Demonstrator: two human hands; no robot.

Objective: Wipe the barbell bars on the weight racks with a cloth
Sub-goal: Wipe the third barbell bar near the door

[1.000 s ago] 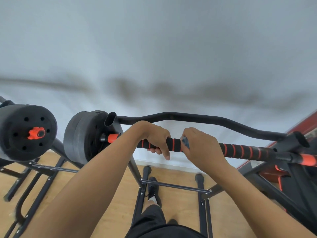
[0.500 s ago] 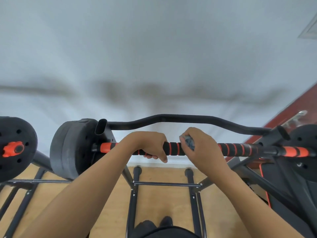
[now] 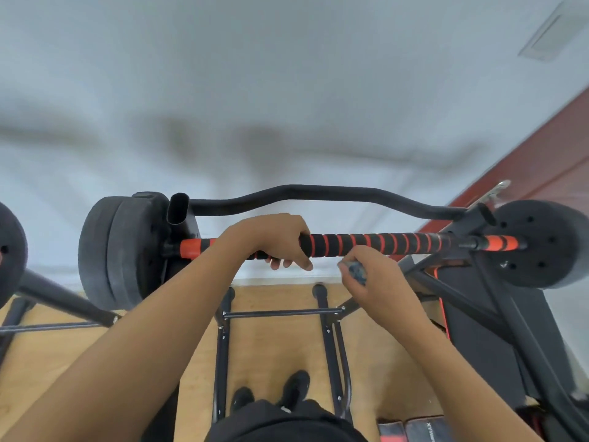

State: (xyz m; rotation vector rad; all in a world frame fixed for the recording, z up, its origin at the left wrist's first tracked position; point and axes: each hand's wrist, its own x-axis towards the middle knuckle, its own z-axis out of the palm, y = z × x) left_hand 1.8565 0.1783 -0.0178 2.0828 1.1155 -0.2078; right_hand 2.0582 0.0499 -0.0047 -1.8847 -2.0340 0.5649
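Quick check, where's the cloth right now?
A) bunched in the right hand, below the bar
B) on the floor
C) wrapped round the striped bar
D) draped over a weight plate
A: the right hand holds the bunched cloth below the striped bar, while the left hand grips the bar.

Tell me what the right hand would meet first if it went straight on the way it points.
Most likely the barbell bar, on its striped grip just above the cloth that the right hand grips; depth is unclear.
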